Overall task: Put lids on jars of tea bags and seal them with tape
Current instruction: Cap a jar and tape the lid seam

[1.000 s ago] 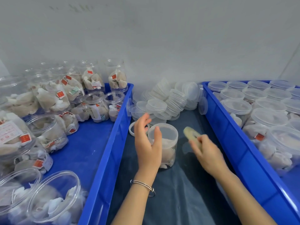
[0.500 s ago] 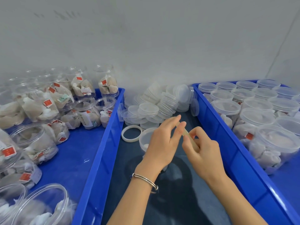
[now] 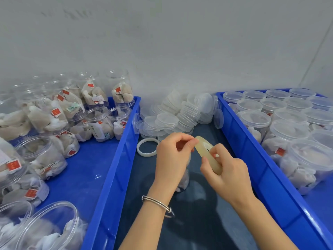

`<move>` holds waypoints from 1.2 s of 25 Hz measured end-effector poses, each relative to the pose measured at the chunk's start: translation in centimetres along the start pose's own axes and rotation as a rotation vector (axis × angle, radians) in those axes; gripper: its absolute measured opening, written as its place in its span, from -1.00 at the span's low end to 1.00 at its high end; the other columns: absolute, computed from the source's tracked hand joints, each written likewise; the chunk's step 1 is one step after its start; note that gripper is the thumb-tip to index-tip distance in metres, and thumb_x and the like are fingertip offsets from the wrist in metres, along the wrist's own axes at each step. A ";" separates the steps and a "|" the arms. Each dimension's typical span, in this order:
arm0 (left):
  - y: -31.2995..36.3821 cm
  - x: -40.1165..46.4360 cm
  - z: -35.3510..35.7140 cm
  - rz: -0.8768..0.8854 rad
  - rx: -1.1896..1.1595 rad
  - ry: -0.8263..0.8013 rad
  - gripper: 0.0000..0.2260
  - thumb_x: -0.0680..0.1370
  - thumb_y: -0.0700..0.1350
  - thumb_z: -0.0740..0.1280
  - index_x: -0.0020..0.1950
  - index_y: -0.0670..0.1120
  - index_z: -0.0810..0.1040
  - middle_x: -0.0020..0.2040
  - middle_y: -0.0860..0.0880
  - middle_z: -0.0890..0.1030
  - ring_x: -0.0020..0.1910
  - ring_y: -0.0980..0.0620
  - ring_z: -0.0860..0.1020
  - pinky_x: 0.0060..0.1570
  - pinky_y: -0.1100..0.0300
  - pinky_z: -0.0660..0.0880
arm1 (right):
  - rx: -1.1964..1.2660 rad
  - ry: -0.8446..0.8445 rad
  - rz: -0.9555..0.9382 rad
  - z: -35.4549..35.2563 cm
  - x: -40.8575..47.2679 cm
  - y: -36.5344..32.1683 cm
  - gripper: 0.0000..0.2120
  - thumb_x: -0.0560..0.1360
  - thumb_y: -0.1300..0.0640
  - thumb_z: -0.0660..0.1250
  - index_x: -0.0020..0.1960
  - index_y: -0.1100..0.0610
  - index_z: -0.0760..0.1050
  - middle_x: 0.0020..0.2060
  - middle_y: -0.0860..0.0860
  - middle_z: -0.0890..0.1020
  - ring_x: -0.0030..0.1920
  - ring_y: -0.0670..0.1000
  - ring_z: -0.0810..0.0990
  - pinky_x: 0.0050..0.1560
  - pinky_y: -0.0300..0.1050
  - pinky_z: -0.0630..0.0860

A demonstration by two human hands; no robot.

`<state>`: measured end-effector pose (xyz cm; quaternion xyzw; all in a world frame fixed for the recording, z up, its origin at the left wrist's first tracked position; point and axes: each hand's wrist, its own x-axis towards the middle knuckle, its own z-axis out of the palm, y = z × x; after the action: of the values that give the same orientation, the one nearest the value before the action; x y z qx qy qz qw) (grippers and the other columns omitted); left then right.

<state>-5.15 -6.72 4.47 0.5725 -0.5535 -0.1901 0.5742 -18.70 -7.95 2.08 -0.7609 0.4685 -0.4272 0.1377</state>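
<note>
Right hand (image 3: 228,175) grips tape roll (image 3: 207,152); left hand (image 3: 173,156) pinches at roll's top edge, likely seeking tape end; jar in hand (image 3: 183,179) mid-counter, mostly hidden under left hand. Lidded jars (image 3: 281,127) fill right bin; lidless jars (image 3: 54,123) crowd left bin; lid pile (image 3: 176,116) at counter's back edge; much left.
</note>
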 end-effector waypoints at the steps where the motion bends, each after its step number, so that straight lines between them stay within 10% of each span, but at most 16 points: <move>1: 0.2 0.0 -0.1 0.048 0.082 -0.022 -0.95 0.54 -0.19 0.39 -0.13 -0.09 0.62 -0.21 0.04 0.62 -0.23 0.14 0.58 -0.12 0.28 0.50 | 0.001 -0.016 0.000 0.0 -0.1 0.1 -0.60 0.38 -0.22 0.07 -0.16 0.13 0.37 -0.54 0.02 0.46 -0.55 0.08 0.36 -0.48 0.00 0.36; 11: 2.6 0.0 -1.2 -0.362 -0.323 -0.430 -0.71 0.56 0.07 0.33 -0.19 -0.14 0.53 -0.31 -0.02 0.55 -0.30 0.10 0.57 -0.17 0.27 0.58 | -0.209 -0.056 0.007 -0.7 1.3 0.9 -0.64 0.48 -0.27 -0.01 -0.07 0.02 0.26 -0.51 -0.10 0.41 -0.54 -0.10 0.33 -0.45 -0.17 0.23; 16: 3.5 0.5 -1.7 -0.035 0.061 -0.178 -0.84 0.41 -0.12 0.53 -0.29 0.01 0.57 -0.38 0.09 0.61 -0.33 0.17 0.59 -0.20 0.31 0.52 | -0.061 -0.058 0.029 -1.0 0.8 1.3 -0.69 0.51 -0.28 0.07 0.00 -0.04 0.29 -0.51 -0.09 0.46 -0.52 -0.04 0.39 -0.41 -0.07 0.31; 21: 3.8 1.8 -4.3 0.272 0.144 0.077 -0.87 0.37 -0.16 0.54 -0.29 -0.09 0.62 -0.36 0.11 0.62 -0.33 0.19 0.57 -0.28 0.43 0.47 | 0.050 -0.180 -0.094 -1.8 0.6 1.6 -0.51 0.55 -0.21 -0.11 0.48 -0.34 -0.04 -0.20 -0.18 0.55 -0.30 -0.10 0.46 -0.14 -0.20 0.35; 30: -7.2 -6.6 -4.0 -0.200 -0.375 0.226 -0.92 0.29 -0.13 0.49 -0.34 -0.07 0.61 0.16 0.05 0.63 0.20 0.18 0.55 0.04 0.39 0.50 | -0.647 -0.110 -0.410 -0.8 -1.3 1.9 -0.57 0.59 -0.18 0.02 0.43 -0.21 0.32 -0.48 -0.08 0.36 -0.46 0.01 0.42 -0.06 -0.02 0.29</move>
<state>-0.80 -1.29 -3.42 0.5256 -0.3814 -0.2799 0.7070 -20.71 -7.67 0.74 -0.8646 0.4094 -0.2347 -0.1727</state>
